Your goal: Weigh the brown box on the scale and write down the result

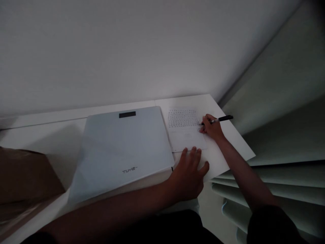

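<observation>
White desk (228, 159) against wall | I am flattening left hand (189, 169), fingers spread, on sheet (186, 130) beside scale (122, 149), steadying it | right hand (212, 128) is pinching pen (218, 119), tip on sheet for marking.

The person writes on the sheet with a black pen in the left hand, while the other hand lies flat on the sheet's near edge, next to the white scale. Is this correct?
Not quite. In the head view the black pen is in the right hand, not the left. The left hand is the one that lies flat on the near edge of the sheet, next to the white scale. The rest is correct.
</observation>
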